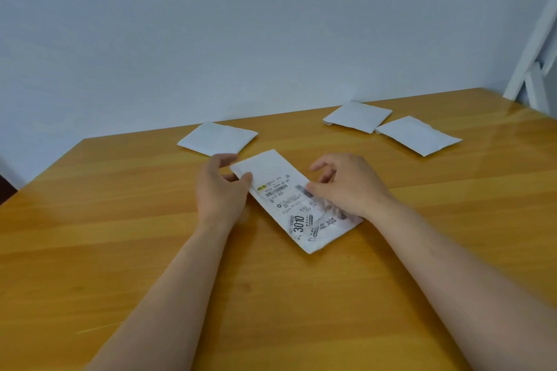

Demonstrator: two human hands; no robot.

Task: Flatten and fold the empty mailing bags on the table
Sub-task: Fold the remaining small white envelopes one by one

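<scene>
Pinching the far left edge of the labelled mailing bag (pixel 289 199), the left hand (pixel 221 187) has its thumb on top and its fingers curled past the corner, which looks like a hold for steadying or lifting that end. The right hand (pixel 346 187) lies over the bag's right edge, thumb pressing near the printed shipping label (pixel 297 214), its other fingers loosely curled above the surface; whether they touch the bag I cannot tell. Together the hands bracket the long strip, probably so it can be doubled over without sliding.

This bag lies diagonally on the wooden table (pixel 120 235), between the forearms. Three folded white bags sit farther back, apparently set aside as done: one (pixel 217 138) just beyond the left hand, and two (pixel 357 116) (pixel 419 135) with corners touching at the far right.
</scene>
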